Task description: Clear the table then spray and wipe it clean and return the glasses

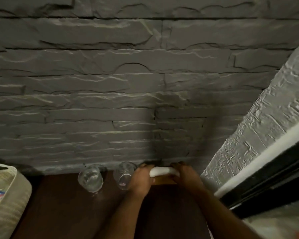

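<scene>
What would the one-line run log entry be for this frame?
stage: clearing | left hand + right hand: both gripping white object by wall | two glasses: upright on table, left of hands

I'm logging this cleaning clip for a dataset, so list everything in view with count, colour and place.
glasses: two, clear, on the table by the wall, left of the hands
white object: one, white, far end of the table, held between both hands; what it is I cannot tell
table: one, dark brown, bottom centre
basket: one, cream, left edge
stone wall: grey, behind the table
left hand: grip on the white object
right hand: grip on the white object
</scene>
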